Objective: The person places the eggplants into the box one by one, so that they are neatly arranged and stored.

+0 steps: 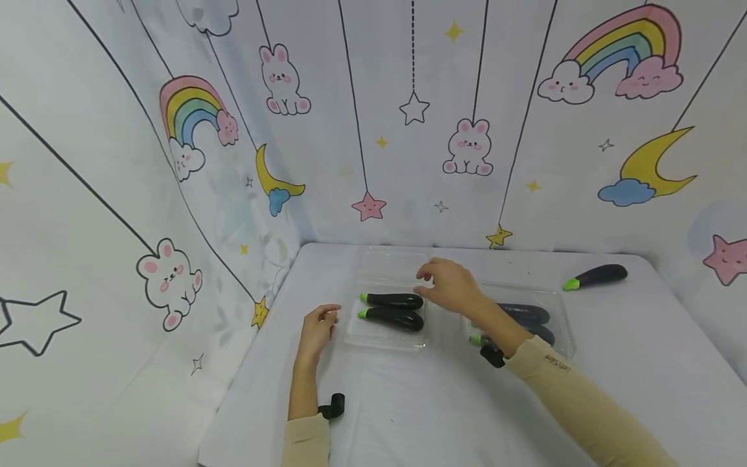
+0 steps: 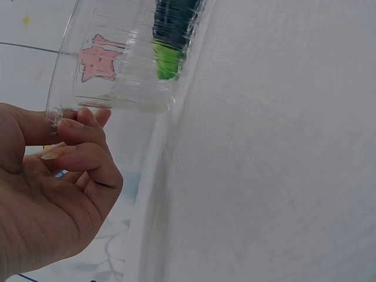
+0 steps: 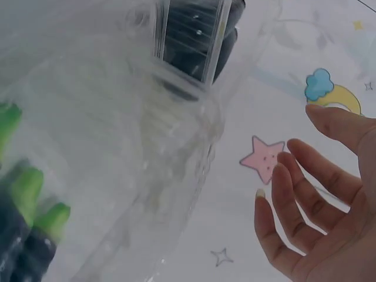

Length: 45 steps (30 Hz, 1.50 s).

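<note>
Two dark eggplants (image 1: pixel 393 301) with bright green stem ends lie side by side in a clear plastic container (image 1: pixel 385 344), whose lid stands raised at the back. My left hand (image 1: pixel 318 332) is at the container's left side, fingers loosely bent; in the left wrist view its fingertips are right at the clear rim (image 2: pixel 123 106). My right hand (image 1: pixel 452 285) hovers over the container's right side, its fingers spread and bent, holding nothing. Under my right forearm is a second clear container (image 1: pixel 560 305) with several eggplants (image 1: pixel 525 314), partly hidden by the arm.
A single eggplant (image 1: pixel 596 277) lies on the white tabletop (image 1: pixel 420 408) toward the back right. Behind the table and on its left hangs a white curtain (image 1: pixel 327 149) printed with rabbits, rainbows and stars. Black wrist cameras (image 1: pixel 332 406) sit on both forearms.
</note>
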Each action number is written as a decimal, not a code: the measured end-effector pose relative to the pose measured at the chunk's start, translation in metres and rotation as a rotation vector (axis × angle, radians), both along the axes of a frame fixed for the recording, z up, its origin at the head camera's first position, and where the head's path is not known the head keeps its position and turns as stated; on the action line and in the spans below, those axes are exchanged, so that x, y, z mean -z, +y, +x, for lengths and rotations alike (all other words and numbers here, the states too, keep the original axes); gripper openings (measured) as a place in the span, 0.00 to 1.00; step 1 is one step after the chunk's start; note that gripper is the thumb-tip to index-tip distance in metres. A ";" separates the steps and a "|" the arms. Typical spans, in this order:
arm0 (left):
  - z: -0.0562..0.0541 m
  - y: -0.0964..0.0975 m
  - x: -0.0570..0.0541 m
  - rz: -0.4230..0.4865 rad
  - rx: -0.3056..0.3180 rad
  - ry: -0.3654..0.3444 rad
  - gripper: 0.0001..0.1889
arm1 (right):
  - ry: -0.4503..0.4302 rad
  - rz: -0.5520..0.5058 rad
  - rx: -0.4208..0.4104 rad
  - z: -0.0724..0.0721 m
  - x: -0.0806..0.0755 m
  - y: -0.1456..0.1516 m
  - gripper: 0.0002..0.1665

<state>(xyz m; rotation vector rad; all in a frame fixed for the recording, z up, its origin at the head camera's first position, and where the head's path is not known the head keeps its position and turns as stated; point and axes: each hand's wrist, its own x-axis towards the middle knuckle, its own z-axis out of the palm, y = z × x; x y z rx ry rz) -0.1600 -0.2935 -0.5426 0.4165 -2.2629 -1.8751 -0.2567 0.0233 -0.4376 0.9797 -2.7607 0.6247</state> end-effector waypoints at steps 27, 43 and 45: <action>-0.001 0.002 -0.003 0.001 0.000 0.007 0.13 | -0.041 -0.055 0.160 -0.016 -0.018 0.078 0.17; 0.000 0.001 0.001 0.020 0.006 0.024 0.14 | -0.075 -0.066 0.233 -0.030 -0.024 0.138 0.21; 0.000 0.001 0.001 0.020 0.007 0.021 0.14 | -0.086 -0.063 0.243 -0.031 -0.024 0.145 0.22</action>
